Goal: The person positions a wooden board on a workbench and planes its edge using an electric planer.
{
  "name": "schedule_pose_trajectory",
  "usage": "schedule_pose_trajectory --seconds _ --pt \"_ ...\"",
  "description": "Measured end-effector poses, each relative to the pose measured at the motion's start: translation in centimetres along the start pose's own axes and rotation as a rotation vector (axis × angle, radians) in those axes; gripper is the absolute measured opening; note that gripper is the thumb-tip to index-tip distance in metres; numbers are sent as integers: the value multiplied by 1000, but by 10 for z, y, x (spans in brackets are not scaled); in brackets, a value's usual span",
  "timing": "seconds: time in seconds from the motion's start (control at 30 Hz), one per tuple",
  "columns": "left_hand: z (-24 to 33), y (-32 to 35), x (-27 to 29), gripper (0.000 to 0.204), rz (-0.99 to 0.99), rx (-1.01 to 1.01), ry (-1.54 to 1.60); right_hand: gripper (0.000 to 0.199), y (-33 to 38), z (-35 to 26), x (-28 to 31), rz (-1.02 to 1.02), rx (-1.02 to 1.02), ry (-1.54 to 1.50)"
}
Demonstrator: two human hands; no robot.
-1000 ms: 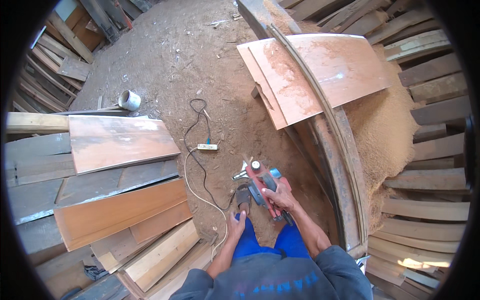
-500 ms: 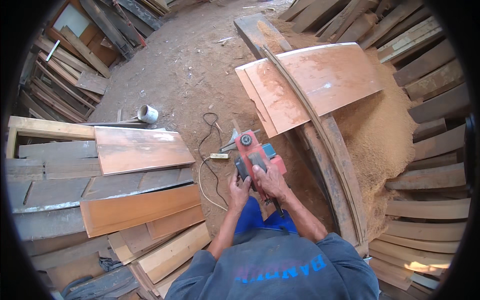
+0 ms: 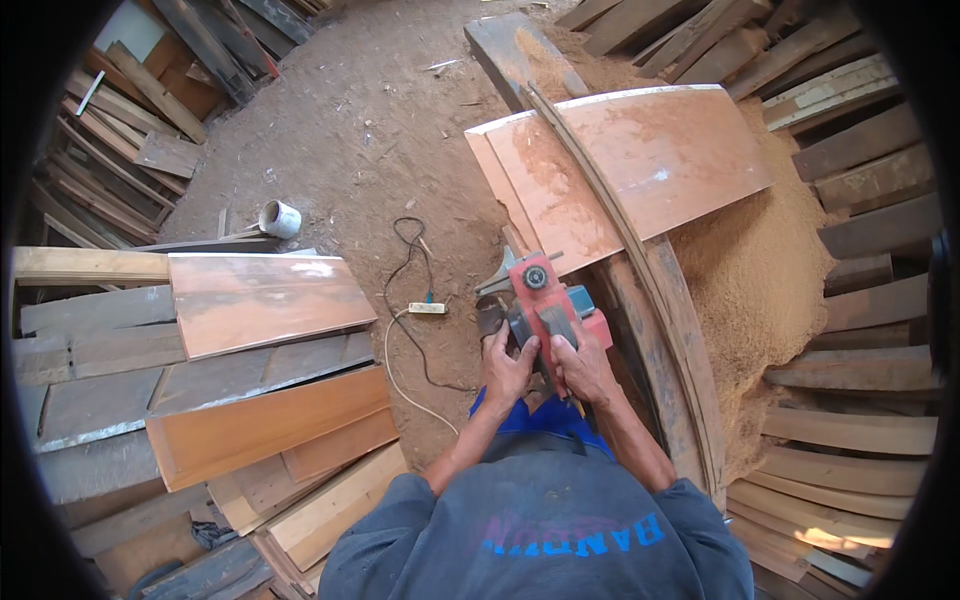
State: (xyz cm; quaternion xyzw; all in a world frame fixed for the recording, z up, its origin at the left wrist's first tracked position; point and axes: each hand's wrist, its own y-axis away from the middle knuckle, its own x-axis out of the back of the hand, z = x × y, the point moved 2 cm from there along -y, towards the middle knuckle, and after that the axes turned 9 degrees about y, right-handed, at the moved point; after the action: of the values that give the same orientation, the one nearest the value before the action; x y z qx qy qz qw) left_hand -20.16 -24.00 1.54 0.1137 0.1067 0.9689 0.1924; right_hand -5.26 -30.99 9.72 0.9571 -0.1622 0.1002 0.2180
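Brown earth floor, strewn with chips, is bordered on both sides by stacked timber. A red electric hand planer with a black round knob and a dark grey handle is held up in front of the torso. Its handle is grasped by the right hand; its black left side is touched by the left hand, but whether that hand is closed cannot be told, as some fingers are hidden. The planer's long axis is directed away from the torso, its far end inclined slightly left.

Ahead and to the right, a broad reddish-brown wooden panel is laid crosswise over a long weathered timber beam; the right hand is the nearer one. The panel is crossed by a narrow curved wooden strip. Beside the planer's front, the panel's near corner is seen; the height between them cannot be judged. Tan sawdust is heaped beyond the beam.

On the left, a white power strip and a black cable are laid on the floor near an orange-brown board. A white bucket is positioned farther off.
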Motion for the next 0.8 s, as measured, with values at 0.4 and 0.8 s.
schedule_pose_trajectory --seconds 0.4,0.8 --pt "-112 7 12 67 -267 1020 706 39 -26 -35 1 -17 -73 -258" --pt "-86 -240 217 76 636 665 1612 58 -44 -105 45 66 95 -407"
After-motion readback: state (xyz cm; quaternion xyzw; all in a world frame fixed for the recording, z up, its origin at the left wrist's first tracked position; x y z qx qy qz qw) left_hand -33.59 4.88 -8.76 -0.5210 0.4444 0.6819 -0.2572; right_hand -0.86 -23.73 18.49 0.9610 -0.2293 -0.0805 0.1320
